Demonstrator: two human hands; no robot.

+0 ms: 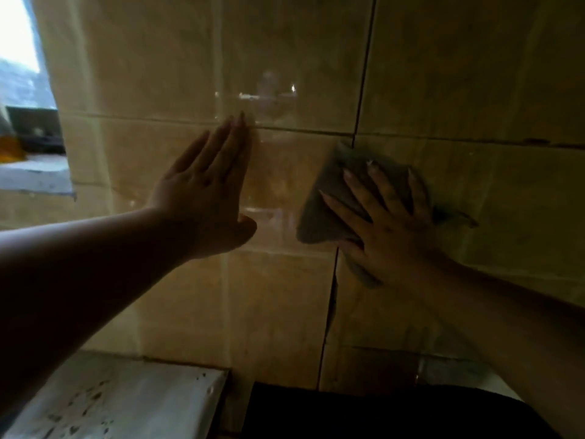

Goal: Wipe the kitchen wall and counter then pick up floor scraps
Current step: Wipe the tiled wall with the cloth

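Wall wipe | right hand (392, 223) flat, pressing cloth (323, 213) | left hand (205, 191) flat, probably bracing on wall (474, 74) | next: sweep outward

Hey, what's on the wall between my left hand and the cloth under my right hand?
Only bare tile wall, crossed by a horizontal grout line, separates the left hand from the cloth; the head view shows it.

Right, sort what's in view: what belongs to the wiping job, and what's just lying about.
Job: cloth under right hand; tiled wall; left hand flat on wall; speckled counter.
Lying about: orange thing on windowsill.
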